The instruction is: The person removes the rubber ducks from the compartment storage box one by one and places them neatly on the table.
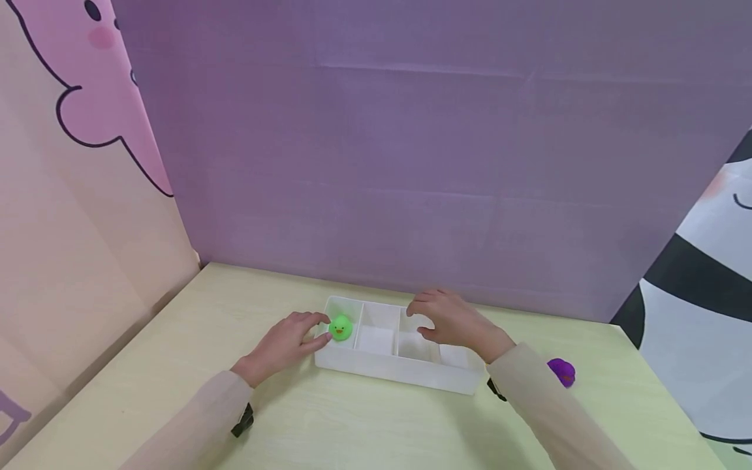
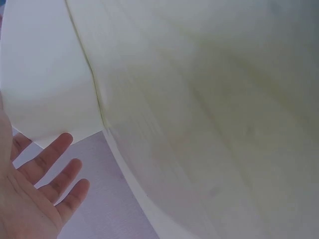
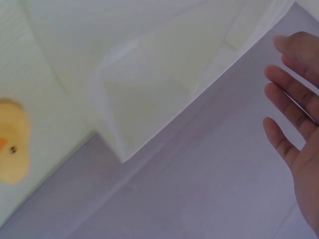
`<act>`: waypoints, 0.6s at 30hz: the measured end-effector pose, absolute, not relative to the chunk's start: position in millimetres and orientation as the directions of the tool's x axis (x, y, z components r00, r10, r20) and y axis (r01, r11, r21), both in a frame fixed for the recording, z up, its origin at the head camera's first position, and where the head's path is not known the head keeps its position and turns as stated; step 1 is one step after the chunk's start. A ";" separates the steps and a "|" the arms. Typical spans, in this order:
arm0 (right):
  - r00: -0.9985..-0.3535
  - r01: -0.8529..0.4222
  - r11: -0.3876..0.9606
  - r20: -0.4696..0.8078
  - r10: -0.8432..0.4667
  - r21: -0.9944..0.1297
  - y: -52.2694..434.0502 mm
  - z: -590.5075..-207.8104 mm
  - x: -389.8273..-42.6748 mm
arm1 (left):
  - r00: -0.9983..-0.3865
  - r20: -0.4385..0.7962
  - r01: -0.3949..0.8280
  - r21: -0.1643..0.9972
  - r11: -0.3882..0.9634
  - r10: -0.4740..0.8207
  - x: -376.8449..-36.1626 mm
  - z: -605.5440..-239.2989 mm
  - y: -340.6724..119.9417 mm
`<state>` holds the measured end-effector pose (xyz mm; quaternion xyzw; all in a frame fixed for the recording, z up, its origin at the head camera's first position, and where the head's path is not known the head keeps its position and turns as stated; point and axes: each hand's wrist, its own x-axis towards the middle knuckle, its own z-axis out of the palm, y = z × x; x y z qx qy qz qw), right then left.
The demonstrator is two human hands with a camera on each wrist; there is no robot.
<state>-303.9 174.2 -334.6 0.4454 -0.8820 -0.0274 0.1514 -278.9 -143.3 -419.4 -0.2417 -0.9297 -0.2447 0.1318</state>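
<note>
A white tray point(image 1: 395, 369) with several compartments in a row stands toward the back of the table. In its leftmost compartment sits a green rubber duck point(image 1: 340, 328). My left hand point(image 1: 288, 341) is at that end, thumb and index finger apart, their tips right at the duck's left side. Spread fingers of this left hand point(image 2: 42, 186) show in the left wrist view, where the duck is hidden. Over the third compartment hovers my right hand point(image 1: 449, 318), fingers loosely bent, nothing between them. The right wrist view also shows that right hand point(image 3: 301, 112) holding nothing.
A purple rubber duck point(image 1: 562, 371) lies on the table right of the tray, partly behind the right sleeve point(image 1: 543, 398). In the right wrist view a yellow rubber duck point(image 3: 12, 142) rests beyond the tray's end. A purple backdrop point(image 1: 411, 163) rises behind the table.
</note>
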 end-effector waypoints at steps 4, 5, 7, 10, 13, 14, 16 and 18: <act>-0.560 -0.784 0.596 0.215 -0.800 0.175 156.1 -334.0 -309.5 | -0.846 0.370 0.516 0.379 0.768 0.385 -279.6 -419.1 -143.6; -0.562 -0.785 0.596 0.209 -0.800 0.172 151.8 -334.3 -311.0 | -0.847 0.369 0.513 0.377 0.771 0.383 -279.6 -418.9 -143.6; -0.564 -0.788 0.594 0.201 -0.801 0.161 143.1 -334.6 -313.4 | -0.849 0.367 0.509 0.377 0.774 0.380 -279.8 -419.1 -143.5; -0.563 -0.793 0.591 0.194 -0.804 0.149 129.9 -335.4 -316.6 | -0.850 0.368 0.507 0.375 0.776 0.378 -279.7 -419.4 -143.7; -0.564 -0.795 0.591 0.187 -0.804 0.142 117.3 -336.0 -319.0 | -0.848 0.369 0.511 0.377 0.773 0.381 -279.2 -419.5 -143.7; -0.564 -0.795 0.590 0.183 -0.805 0.143 113.4 -336.3 -319.9 | -0.847 0.371 0.513 0.378 0.771 0.382 -279.1 -419.5 -143.6; -0.563 -0.797 0.587 0.180 -0.807 0.142 105.9 -336.6 -321.2 | -0.845 0.372 0.516 0.381 0.767 0.383 -278.7 -419.3 -143.6; -0.558 -0.800 0.583 0.180 -0.810 0.142 98.6 -336.9 -322.4 | -0.844 0.373 0.519 0.386 0.763 0.386 -278.7 -419.1 -143.5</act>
